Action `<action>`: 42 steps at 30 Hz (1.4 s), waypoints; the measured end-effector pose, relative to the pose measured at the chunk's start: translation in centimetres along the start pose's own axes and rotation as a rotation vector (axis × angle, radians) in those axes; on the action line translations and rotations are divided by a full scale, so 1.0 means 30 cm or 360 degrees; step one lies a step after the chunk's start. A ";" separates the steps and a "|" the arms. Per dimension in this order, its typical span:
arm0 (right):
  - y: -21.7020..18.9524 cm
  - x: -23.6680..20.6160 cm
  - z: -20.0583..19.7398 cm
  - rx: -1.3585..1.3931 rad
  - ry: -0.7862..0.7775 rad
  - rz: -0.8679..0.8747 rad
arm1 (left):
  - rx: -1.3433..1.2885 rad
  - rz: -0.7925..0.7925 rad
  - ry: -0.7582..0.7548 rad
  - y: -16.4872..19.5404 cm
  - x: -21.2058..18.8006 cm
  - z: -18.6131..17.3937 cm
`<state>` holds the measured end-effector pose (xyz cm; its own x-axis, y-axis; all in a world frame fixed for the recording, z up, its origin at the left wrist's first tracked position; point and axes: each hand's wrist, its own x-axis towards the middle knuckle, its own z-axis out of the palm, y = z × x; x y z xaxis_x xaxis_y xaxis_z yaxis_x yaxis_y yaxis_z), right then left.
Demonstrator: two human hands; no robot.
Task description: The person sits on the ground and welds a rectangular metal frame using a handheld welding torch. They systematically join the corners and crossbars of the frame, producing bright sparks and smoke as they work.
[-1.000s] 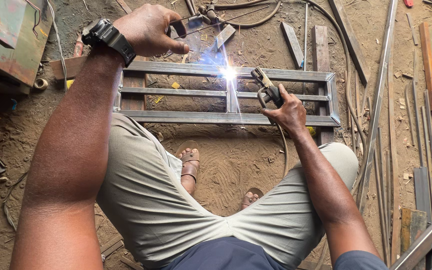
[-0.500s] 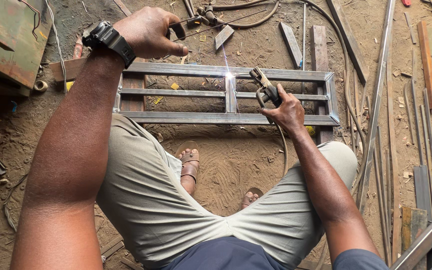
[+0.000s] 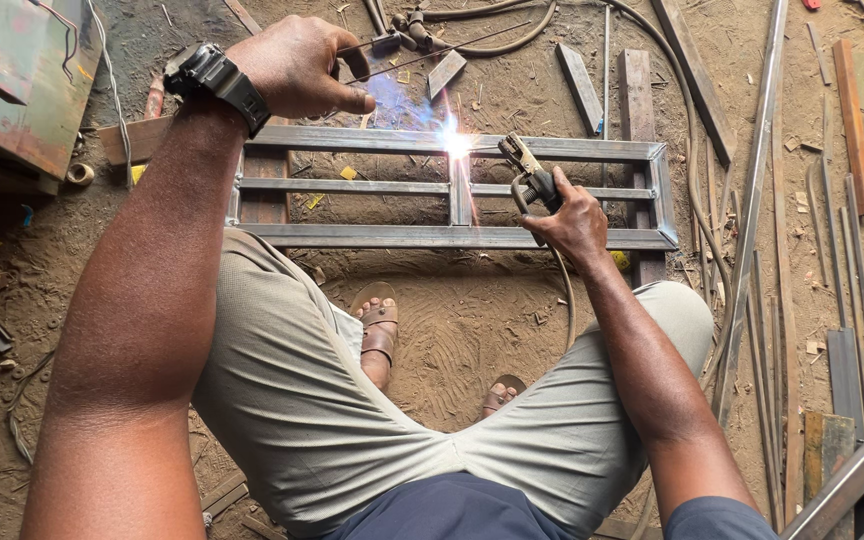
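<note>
My right hand (image 3: 574, 222) grips a welding electrode holder (image 3: 530, 178) with its cable running back toward me. The rod tip meets a grey steel frame (image 3: 352, 236) lying on the dirt, and a bright arc (image 3: 457, 145) burns where the upright middle bar joins the far rail. Bluish smoke hangs just left of the arc. My left hand (image 3: 297, 65), with a black watch (image 3: 214, 80) on the wrist, is raised above the frame's far left part. It is curled closed on what looks like a thin rod (image 3: 432, 50) pointing right.
My sandalled feet (image 3: 380, 325) rest on the dirt between my knees. Steel bars and strips (image 3: 852, 240) lie along the right side. A rusty metal box (image 3: 12, 80) sits at far left. Hoses and small clamps (image 3: 407, 25) lie beyond the frame.
The arc was bright a second ago, faded to a small spark half a second ago, and flares again now. Both hands stay nearly where they were.
</note>
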<state>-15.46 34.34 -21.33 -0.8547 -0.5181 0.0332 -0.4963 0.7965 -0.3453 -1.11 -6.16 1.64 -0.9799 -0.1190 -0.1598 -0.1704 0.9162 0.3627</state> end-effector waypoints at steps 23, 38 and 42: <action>-0.007 0.009 -0.002 0.0005 -0.0022 0.0060 | 0.0051 0.0016 -0.0008 -0.009 0.003 -0.006; -0.011 0.021 0.006 0.0044 -0.0026 0.0081 | 0.0066 0.0022 -0.0026 -0.001 -0.009 -0.015; -0.011 0.021 0.008 0.0052 -0.0023 0.0072 | 0.0027 -0.0066 -0.0071 0.001 -0.009 -0.011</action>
<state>-15.80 33.67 -21.42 -0.8735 -0.4867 0.0033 -0.4520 0.8087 -0.3764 -0.88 -6.24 2.00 -0.9664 -0.1405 -0.2153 -0.2089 0.9172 0.3391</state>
